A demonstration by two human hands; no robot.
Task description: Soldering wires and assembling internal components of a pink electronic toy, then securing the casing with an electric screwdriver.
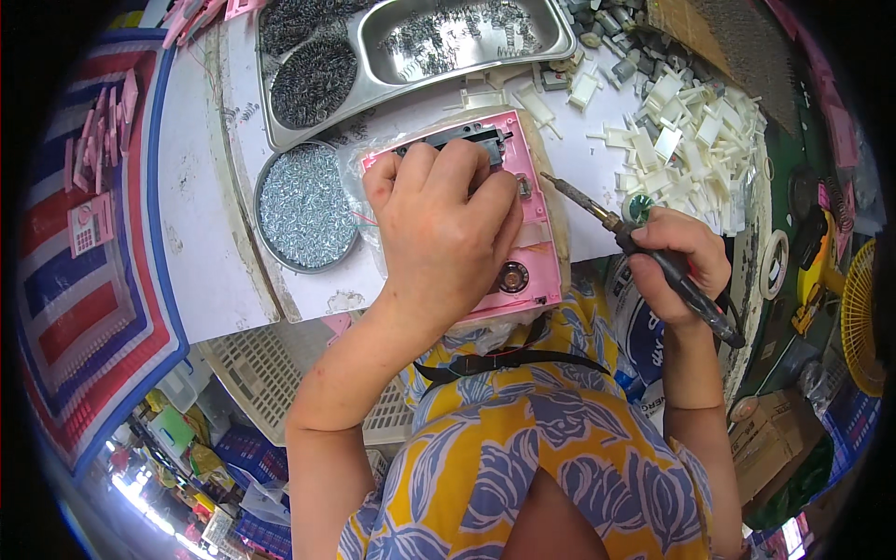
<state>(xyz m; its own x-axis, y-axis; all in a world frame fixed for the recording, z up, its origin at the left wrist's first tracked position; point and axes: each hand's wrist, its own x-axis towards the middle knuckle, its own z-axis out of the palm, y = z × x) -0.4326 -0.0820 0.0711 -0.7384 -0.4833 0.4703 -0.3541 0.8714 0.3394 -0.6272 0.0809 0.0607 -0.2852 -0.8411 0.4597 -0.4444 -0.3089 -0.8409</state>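
Observation:
A pink plastic housing lies at the table's near edge, on a padded, plastic-wrapped base. My left hand is curled over it, its fingers closed and their tips hidden, against a long black plastic part along the far side. A round black speaker-like part sits in the housing near its front. In my right hand is a soldering iron, gripped by its black handle, its tip pointing up-left just right of the housing, apart from it. A small round green thing shows beside these fingers.
A round tray of small screws stands left of the housing. Behind it is a metal tray with dark springs. White plastic parts are heaped at the right. A striped cloth with pink pieces lies far left; a yellow fan stands right.

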